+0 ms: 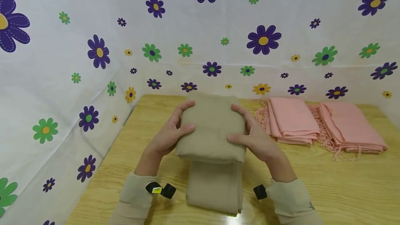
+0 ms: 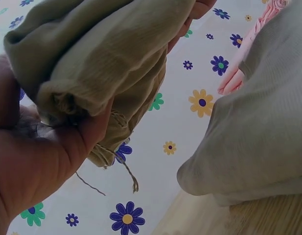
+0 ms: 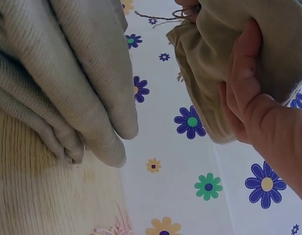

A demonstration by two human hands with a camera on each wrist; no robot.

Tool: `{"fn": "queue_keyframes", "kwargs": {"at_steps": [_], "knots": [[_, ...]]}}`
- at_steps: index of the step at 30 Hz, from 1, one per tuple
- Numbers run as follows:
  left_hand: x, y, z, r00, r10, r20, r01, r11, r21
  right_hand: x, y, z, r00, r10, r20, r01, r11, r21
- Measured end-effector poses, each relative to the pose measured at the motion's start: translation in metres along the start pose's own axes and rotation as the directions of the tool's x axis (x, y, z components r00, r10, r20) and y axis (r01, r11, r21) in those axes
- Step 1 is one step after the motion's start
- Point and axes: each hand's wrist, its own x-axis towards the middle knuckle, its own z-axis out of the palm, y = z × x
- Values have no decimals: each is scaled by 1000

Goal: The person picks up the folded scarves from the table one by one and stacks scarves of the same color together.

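A folded beige scarf (image 1: 212, 127) is held up between both hands, with a few twisted fringe strands hanging from its underside in the left wrist view. My left hand (image 1: 168, 131) grips its left side, thumb on top and fingers curled along the edge. On the opposite side my right hand (image 1: 257, 136) holds it the same way, thumb on the upper face. Below and nearer to me, a second folded beige scarf (image 1: 215, 186) lies on the wooden table (image 1: 125, 169), partly covered from view by the held one. Its thick layered folds (image 3: 67, 73) show in the right wrist view.
Two folded pink scarves with fringes, a left one (image 1: 292, 119) and a right one (image 1: 351, 126), lie side by side at the table's back right. A white flower-printed cloth (image 1: 231, 16) hangs behind the table and along its left side.
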Motion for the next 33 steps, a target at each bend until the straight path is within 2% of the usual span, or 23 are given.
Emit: {"fn": "queue_keyframes", "kwargs": {"at_steps": [11, 20, 26, 33], "knots": [[-3, 10, 3, 1000, 6, 12, -7, 997, 77, -7, -9, 1, 1000, -8, 16, 8, 1000, -24], [-14, 7, 3, 1000, -12, 13, 11, 997, 81, -9, -8, 6, 999, 30, 25, -28, 996, -80], [-16, 3, 3, 994, -60, 92, 50, 993, 107, -19, -6, 8, 997, 77, -2, -76, 983, -170], [-21, 1, 3, 988, -75, 138, 54, 988, 147, -28, 0, 12, 993, 119, 4, -116, 975, -187]]}}
